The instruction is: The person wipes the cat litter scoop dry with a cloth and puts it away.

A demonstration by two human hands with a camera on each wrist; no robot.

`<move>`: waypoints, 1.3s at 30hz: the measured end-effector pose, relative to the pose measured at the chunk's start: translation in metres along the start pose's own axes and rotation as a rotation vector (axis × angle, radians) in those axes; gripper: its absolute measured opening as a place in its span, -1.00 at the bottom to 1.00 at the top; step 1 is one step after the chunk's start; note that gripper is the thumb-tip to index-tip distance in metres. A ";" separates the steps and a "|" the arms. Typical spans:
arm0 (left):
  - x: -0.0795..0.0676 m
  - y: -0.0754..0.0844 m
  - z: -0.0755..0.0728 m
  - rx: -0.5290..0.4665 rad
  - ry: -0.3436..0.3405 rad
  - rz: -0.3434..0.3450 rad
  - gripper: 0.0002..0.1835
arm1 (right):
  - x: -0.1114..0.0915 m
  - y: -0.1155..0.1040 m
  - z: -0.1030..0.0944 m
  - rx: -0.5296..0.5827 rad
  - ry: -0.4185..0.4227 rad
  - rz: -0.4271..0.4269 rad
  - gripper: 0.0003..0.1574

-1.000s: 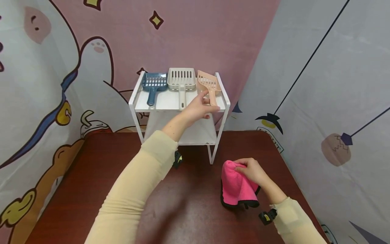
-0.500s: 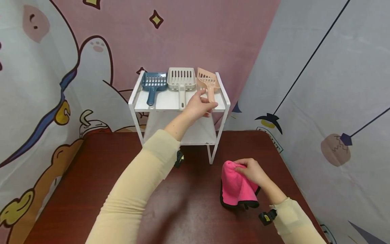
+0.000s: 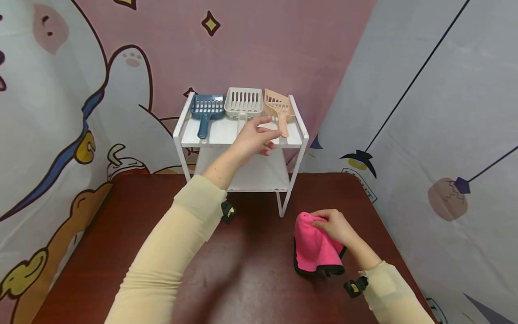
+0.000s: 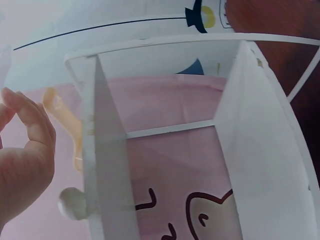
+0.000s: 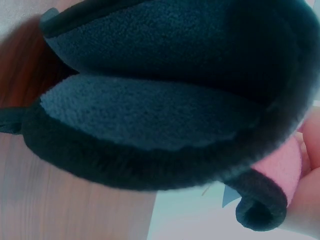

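On the top shelf of a small white rack lie three slotted litter scoops: a blue one at left, an off-white one in the middle and a peach one at right. My left hand hovers at the shelf's front edge, fingers apart, just left of the peach scoop's handle. In the left wrist view a gap separates the fingers from that peach handle. Over the table, my right hand pinches the top of a pink cloth with black edging; its dark underside fills the right wrist view.
The rack stands at the back of a dark red-brown table; its lower shelf lies below my left hand. Behind and at the sides hangs a printed backdrop. The off-white scoop's handle end juts past the shelf edge.
My left hand has let go of the peach scoop's handle and drawn back a little to the left. The scoop stays on the shelf. The right hand and the cloth have not moved.
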State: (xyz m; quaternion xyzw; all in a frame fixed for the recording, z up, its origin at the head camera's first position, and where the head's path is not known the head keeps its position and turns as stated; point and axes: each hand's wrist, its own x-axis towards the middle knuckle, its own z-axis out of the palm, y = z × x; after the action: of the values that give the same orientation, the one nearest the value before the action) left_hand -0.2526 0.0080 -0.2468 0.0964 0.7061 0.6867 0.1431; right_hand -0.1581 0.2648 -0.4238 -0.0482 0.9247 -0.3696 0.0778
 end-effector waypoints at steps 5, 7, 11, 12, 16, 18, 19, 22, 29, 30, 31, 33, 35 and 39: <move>-0.007 0.006 0.000 0.017 -0.056 0.029 -0.41 | 0.000 -0.003 -0.001 0.009 -0.006 -0.023 -0.68; -0.010 0.007 -0.002 0.015 -0.067 0.042 -0.43 | 0.001 -0.004 -0.001 0.006 -0.002 -0.032 -0.69; -0.017 0.006 -0.006 0.022 -0.091 0.060 -0.45 | 0.002 -0.006 -0.003 -0.009 0.010 -0.038 -0.68; -0.019 0.005 -0.007 0.025 -0.103 0.056 -0.45 | 0.002 -0.006 -0.004 -0.013 0.013 -0.038 -0.68; -0.026 -0.002 -0.012 0.053 -0.164 0.024 -0.46 | 0.001 -0.007 -0.007 -0.023 0.017 -0.029 -0.67; -0.028 -0.006 -0.014 0.054 -0.195 0.015 -0.47 | 0.001 -0.008 -0.007 -0.021 0.019 -0.021 -0.67; -0.029 -0.008 -0.015 0.056 -0.207 0.014 -0.47 | 0.001 -0.008 -0.007 -0.018 0.018 -0.017 -0.67; -0.033 -0.014 -0.020 0.048 -0.225 0.015 -0.48 | 0.001 -0.007 -0.007 -0.011 0.012 -0.011 -0.67; -0.041 -0.035 -0.031 0.063 -0.259 0.006 -0.51 | 0.002 -0.008 -0.010 -0.032 0.020 -0.036 -0.68; -0.042 -0.039 -0.033 0.063 -0.267 0.005 -0.51 | 0.003 -0.009 -0.010 -0.035 0.024 -0.038 -0.68; -0.043 -0.042 -0.035 0.061 -0.275 0.003 -0.51 | 0.003 -0.010 -0.011 -0.039 0.027 -0.040 -0.67; -0.045 -0.049 -0.038 0.054 -0.285 -0.003 -0.51 | 0.003 -0.012 -0.014 -0.047 0.032 -0.042 -0.67; -0.048 -0.055 -0.042 0.050 -0.290 -0.014 -0.52 | 0.004 -0.014 -0.015 -0.062 0.044 -0.044 -0.67; -0.054 -0.065 -0.050 0.045 -0.289 -0.029 -0.52 | 0.005 -0.020 -0.019 -0.096 0.080 -0.048 -0.65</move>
State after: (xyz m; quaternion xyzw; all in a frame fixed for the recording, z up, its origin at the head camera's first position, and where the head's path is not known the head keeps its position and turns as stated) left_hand -0.2142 -0.0592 -0.3075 0.1875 0.6946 0.6476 0.2510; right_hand -0.1662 0.2629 -0.3971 -0.0590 0.9424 -0.3281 0.0293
